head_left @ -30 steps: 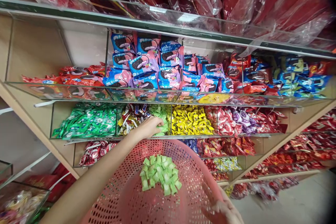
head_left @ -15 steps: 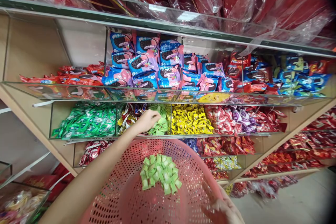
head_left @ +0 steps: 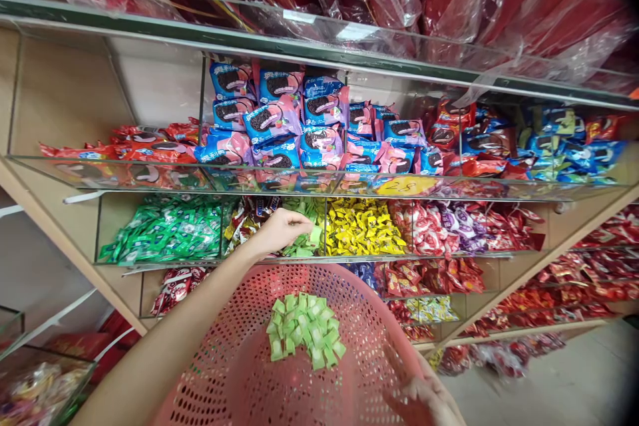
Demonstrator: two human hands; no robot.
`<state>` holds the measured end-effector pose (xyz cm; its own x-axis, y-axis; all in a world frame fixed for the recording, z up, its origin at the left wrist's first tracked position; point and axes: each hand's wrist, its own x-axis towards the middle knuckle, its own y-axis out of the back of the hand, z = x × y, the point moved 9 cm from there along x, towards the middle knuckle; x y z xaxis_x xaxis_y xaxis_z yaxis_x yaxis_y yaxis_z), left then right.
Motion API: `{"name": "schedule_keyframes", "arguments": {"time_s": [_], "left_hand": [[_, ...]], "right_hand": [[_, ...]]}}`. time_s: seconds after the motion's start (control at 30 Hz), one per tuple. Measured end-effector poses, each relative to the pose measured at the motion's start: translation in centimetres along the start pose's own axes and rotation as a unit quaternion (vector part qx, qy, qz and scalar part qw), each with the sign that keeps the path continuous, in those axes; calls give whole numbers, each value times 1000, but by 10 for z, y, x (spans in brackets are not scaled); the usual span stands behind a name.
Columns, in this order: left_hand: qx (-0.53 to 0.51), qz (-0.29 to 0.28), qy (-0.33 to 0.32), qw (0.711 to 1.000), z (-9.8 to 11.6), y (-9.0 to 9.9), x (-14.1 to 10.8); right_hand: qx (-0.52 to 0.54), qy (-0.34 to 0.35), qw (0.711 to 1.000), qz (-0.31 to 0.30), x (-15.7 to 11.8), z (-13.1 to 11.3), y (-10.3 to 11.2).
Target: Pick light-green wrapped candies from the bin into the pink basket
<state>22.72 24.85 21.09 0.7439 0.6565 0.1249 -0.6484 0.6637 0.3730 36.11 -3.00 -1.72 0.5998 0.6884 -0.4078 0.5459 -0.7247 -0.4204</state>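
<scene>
My left hand [head_left: 283,229] is over the shelf compartment of light green wrapped candies [head_left: 298,249], fingers pinched on one green candy [head_left: 315,235]. Below, a pink perforated plastic basket [head_left: 219,326] is tilted toward me. In its bottom lies a heap of the same light green candies [head_left: 305,329]. My right hand [head_left: 424,396] is closed round the basket's right rim, the thumb on the inside and the other fingers hidden behind the wall.
Beside the green compartment are dark green candies [head_left: 164,229], brown-wrapped bars [head_left: 259,208] and yellow candies [head_left: 364,226]. A glass shelf above holds blue and pink cookie packs [head_left: 272,120]. A yellow price tag [head_left: 407,185] marks its front edge. More red packets [head_left: 564,273] fill shelves at right.
My left hand has shifted slightly right, and a green candy now shows lifted at its fingertips. The basket, its heap and my right hand look unchanged.
</scene>
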Motion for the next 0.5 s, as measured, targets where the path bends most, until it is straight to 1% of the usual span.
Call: {"name": "schedule_keyframes", "arguments": {"time_s": [0.17, 0.23, 0.33, 0.5], "left_hand": [[-65, -41, 36, 996, -2, -7, -9], [-106, -58, 45, 992, -2, -10, -13], [-166, -68, 58, 982, -5, -12, -20], [-161, -72, 37, 984, -8, -15, -28]], "right_hand": [[8, 3, 1000, -1, -1, -1, -2], [7, 1, 1000, -3, -1, -1, -3], [13, 6, 1000, -1, -3, -2, -5], [11, 0, 1000, -4, -5, -3, -7]]}}
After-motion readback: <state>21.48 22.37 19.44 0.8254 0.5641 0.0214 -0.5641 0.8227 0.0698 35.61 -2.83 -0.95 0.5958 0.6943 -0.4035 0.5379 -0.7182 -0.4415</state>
